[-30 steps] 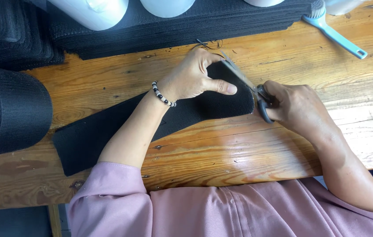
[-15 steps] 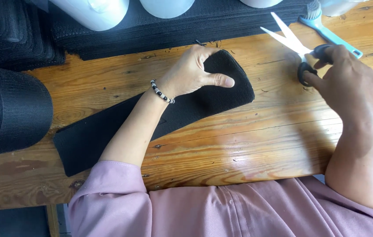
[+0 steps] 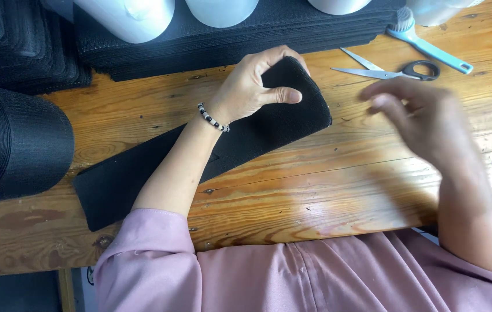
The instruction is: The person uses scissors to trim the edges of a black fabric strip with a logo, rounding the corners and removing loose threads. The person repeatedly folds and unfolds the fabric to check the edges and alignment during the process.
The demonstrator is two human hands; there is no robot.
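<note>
Left hand (image 3: 252, 86) clamped on rounded right end of black strip (image 3: 142, 173), long axis running near-left; right hand (image 3: 425, 118) blurred, empty, fingers apart, scissors (image 3: 385, 71) just beyond.

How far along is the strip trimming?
Done: the black strip has a rounded end, and the scissors lie open on the table. In hand: left hand grips that end; right hand hovers empty. Left: the strip's near end looks square.
</note>
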